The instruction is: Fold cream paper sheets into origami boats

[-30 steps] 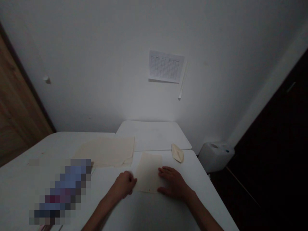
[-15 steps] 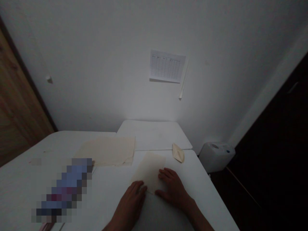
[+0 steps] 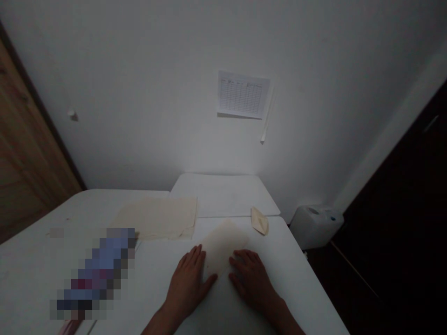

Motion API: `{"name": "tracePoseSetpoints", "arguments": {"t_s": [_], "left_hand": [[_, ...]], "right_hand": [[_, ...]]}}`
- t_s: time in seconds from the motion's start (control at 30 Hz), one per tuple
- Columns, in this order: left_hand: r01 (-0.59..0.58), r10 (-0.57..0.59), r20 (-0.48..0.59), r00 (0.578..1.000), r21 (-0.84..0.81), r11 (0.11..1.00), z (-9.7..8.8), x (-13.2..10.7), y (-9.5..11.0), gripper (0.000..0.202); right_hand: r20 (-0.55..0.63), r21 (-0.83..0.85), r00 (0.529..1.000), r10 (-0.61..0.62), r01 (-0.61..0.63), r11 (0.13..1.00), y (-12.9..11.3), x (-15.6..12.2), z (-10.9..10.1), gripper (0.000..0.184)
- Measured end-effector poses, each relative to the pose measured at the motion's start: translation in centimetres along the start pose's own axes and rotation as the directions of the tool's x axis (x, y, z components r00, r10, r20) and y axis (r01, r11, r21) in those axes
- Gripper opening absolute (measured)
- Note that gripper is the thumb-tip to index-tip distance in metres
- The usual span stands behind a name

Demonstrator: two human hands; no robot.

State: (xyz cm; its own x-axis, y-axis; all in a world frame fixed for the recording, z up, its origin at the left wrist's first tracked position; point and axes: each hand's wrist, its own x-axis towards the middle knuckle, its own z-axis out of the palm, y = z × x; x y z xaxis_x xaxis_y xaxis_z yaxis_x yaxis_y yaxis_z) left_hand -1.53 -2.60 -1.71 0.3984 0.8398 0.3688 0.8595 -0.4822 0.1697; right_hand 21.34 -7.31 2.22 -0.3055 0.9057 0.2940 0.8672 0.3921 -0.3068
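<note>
A thin cream sheet of paper (image 3: 225,239) lies on the white table in front of me, turned so that one corner points away. My left hand (image 3: 188,279) rests at its left edge, fingers stretched flat and thumb out towards the near corner. At the right edge lies my right hand (image 3: 253,281), with its fingers extended and slightly bent, the tips touching the paper. Both hands are open. Beyond the right hand sits a small folded piece of cream paper (image 3: 259,221).
Larger cream sheets (image 3: 157,216) lie at the back left of the table (image 3: 139,298). A blurred-out bluish object (image 3: 101,265) is at the left. A printed sheet (image 3: 243,95) hangs on the wall. On the floor at the right stands a white plastic container (image 3: 314,227).
The paper has turned clockwise, its far end shifting right. My left hand has spread flatter, its fingertips moving farther up the left edge. The right hand has shifted slightly nearer to me.
</note>
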Motion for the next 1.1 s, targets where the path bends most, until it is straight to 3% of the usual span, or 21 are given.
{"name": "tracePoseSetpoints", "arguments": {"t_s": [0.37, 0.57, 0.83, 1.0, 1.1], "left_hand": [[0.036, -0.035, 0.082, 0.996, -0.015, 0.999, -0.7, 0.2, 0.1, 0.072], [0.045, -0.043, 0.099, 0.994, -0.016, 0.999, -0.5, 0.2, 0.0, 0.072], [0.054, -0.053, 0.088, 0.995, -0.008, 0.999, -0.5, 0.3, 0.0, 0.072], [0.062, -0.062, 0.105, 0.993, -0.003, 0.998, -0.7, 0.4, 0.1, 0.077], [0.067, -0.065, 0.125, 0.99, -0.016, 0.998, -0.7, 0.4, 0.0, 0.075]], "right_hand": [[-0.006, -0.024, 1.0, -0.021, 0.021, 0.999, 0.0, 0.4, -0.3, 0.032], [0.079, 0.011, 0.988, -0.134, 0.134, 0.991, -0.7, 0.2, -0.5, 0.036], [0.128, 0.055, 0.974, -0.189, 0.184, 0.981, -0.9, 0.3, -0.7, 0.045], [0.124, 0.081, 0.97, -0.207, 0.198, 0.977, -0.8, 0.3, -0.4, 0.052], [0.11, 0.06, 0.981, -0.163, 0.157, 0.986, -0.6, 0.2, -0.1, 0.047]]}}
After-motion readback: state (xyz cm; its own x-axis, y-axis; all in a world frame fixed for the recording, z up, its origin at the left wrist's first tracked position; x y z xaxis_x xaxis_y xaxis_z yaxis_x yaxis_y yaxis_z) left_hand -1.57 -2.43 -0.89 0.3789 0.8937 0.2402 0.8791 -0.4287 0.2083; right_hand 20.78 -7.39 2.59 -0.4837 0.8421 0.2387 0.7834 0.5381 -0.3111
